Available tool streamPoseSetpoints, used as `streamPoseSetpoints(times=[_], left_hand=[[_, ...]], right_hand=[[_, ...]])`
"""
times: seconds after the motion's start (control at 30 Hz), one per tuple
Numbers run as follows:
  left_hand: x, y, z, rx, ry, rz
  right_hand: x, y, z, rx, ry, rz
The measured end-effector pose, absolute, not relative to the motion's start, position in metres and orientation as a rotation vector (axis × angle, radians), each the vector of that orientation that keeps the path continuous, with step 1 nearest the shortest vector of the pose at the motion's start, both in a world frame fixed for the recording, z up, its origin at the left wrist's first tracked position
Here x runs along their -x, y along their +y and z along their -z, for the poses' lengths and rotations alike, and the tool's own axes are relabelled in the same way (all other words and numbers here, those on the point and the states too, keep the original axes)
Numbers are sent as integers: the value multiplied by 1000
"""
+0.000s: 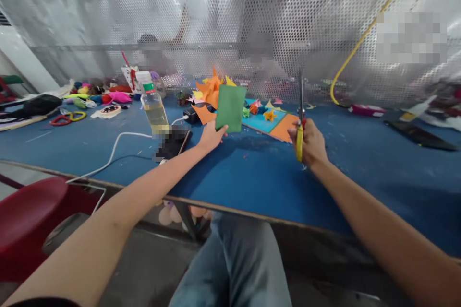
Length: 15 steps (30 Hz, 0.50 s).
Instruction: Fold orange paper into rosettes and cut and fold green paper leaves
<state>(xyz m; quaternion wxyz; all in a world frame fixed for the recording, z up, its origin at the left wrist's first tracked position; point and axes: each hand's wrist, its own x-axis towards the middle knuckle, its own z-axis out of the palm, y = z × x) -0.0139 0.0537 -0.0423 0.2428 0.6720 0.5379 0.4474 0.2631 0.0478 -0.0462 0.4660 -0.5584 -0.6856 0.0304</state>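
Note:
Pinched at its lower left corner, a green sheet of paper (231, 109) stands upright above the table in my left hand (212, 136). An orange pointed paper piece (204, 114) shows just behind that hand; whether it is touched, I cannot tell. My right hand (313, 143) is closed round the yellow and red handles of a pair of scissors (300, 141), whose blades point up. Between and behind the hands lie an orange sheet (284, 128), a blue sheet (264, 119) with small folded paper shapes, and an orange paper flower (210, 88).
On the blue table (230, 177) a bottle of yellowish liquid (154, 110) stands left, near a phone (175, 143) and a white cable (117, 141). Second scissors (67, 118) lie farther left. A perforated metal panel (223, 24) closes the back. A red chair (32, 211) is at left.

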Motion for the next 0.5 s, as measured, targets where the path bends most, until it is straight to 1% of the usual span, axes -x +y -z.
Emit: streamPoseSetpoints(times=[0.23,0.5], left_hand=[[6,51,52,-2020,1564,-1241],[5,49,51,-2189,1563,-1234]], right_hand=[[-259,44,60,1393,-1736,80],[-264,47,64,1298,-1746,156]])
